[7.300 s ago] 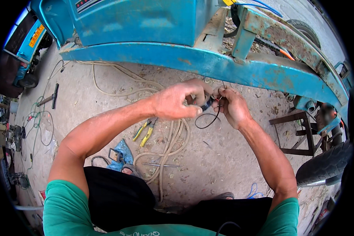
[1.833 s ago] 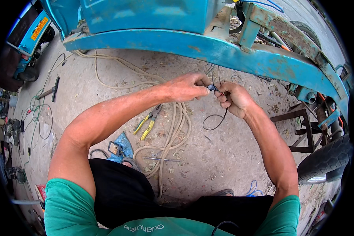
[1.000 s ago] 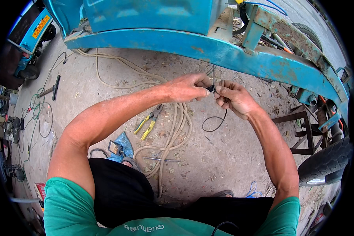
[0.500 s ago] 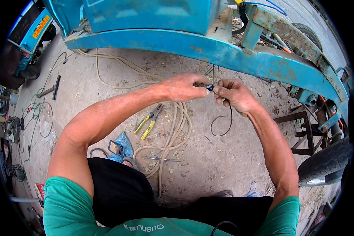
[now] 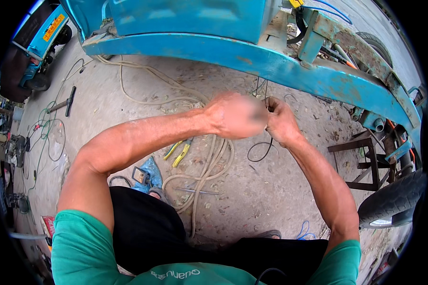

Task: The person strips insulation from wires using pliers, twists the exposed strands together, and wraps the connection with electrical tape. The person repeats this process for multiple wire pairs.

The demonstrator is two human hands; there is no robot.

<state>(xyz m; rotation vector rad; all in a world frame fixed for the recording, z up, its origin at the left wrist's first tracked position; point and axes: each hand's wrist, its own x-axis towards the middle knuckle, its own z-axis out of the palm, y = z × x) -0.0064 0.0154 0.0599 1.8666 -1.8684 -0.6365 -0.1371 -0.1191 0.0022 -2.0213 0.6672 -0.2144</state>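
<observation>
Right hand [image 5: 281,123]: one black wire [image 5: 270,146]; left hand [image 5: 235,116] beside; one pliers [image 5: 181,155]

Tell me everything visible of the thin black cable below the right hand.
The thin black cable looks smooth, perhaps plastic-coated. It runs down from the grip of the person's bare right hand and curls into one loose loop over pale, littered ground. Whether they touch is unclear; its upper part is hidden.
</observation>
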